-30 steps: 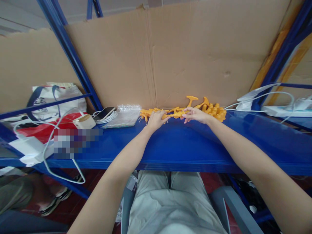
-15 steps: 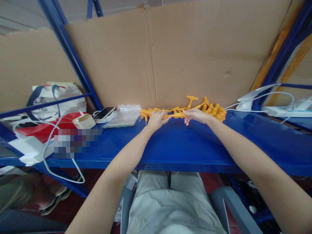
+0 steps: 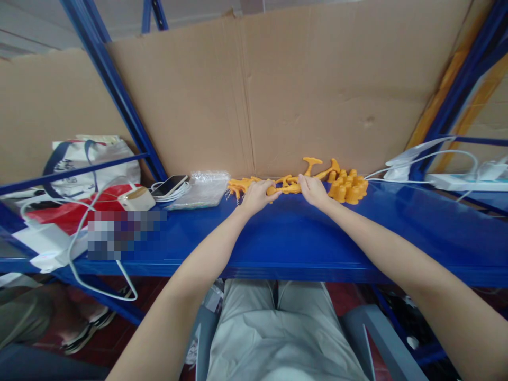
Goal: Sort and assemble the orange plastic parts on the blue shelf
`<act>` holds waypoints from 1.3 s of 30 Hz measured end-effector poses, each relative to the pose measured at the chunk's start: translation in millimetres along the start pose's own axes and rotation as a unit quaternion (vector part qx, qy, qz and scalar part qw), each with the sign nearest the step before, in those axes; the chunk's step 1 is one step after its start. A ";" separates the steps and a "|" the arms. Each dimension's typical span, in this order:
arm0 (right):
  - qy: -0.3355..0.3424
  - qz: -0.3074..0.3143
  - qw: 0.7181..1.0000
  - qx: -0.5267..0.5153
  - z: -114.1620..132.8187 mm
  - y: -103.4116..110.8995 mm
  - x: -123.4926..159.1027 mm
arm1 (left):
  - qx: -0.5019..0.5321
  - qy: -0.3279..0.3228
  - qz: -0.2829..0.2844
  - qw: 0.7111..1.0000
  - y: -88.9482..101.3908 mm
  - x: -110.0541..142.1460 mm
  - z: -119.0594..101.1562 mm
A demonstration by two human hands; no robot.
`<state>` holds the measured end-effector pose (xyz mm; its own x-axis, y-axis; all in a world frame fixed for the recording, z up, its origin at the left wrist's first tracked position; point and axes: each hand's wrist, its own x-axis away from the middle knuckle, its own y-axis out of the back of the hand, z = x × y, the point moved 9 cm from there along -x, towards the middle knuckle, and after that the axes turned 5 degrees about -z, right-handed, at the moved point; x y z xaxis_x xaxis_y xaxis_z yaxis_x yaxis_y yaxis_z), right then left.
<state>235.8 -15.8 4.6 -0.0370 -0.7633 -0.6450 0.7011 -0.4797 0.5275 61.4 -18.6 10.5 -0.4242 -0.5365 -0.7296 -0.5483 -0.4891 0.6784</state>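
My left hand is closed around an orange plastic piece, whose rounded end shows past the fingers. Left of it lies a pile of orange corkscrews, their thin metal spirals hanging toward the front. My right hand is bent over the orange parts, and its fingertips touch or grip a long orange piece; the fingers partly hide what they hold. Behind it, a T-shaped orange handle sticks up. To its right stands a cluster of orange cup-like parts.
Clear plastic bags and a phone on coiled white cable lie on the blue shelf. Further left are a white charger, cables and a bag. Cardboard closes the back. Another person's leg shows below left.
My right hand has turned and its fingers have closed in on the orange parts, uncovering more of the cups. My left hand stays almost in place.
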 end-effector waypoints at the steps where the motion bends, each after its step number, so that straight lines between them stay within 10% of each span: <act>1: -0.005 -0.003 1.000 0.008 -0.9 0.8 0.4 | 0.001 -0.001 -0.001 1.000 0.2 0.5 -0.9; 14: -0.176 0.092 0.975 -0.099 -15.6 -15.5 0.4 | -0.079 -0.029 -0.025 0.996 12.4 -0.4 -14.0; 24: 0.116 -0.011 0.985 0.124 22.2 13.6 1.3 | 0.121 0.065 0.014 0.990 -6.2 -2.6 6.4; 31: 0.070 0.005 0.971 0.229 23.4 10.0 -0.1 | 0.065 0.023 -0.016 0.997 -0.3 -0.4 -1.4; 39: -0.040 0.062 0.989 0.124 13.4 4.2 -4.1 | -0.084 -0.023 -0.018 0.996 2.5 1.5 -10.7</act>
<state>229.3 -20.4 16.9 -0.0249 -0.8507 -0.5251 0.5077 -0.4633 0.7264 67.1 -28.0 12.0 -0.4403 -0.4863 -0.7548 -0.4373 -0.6181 0.6533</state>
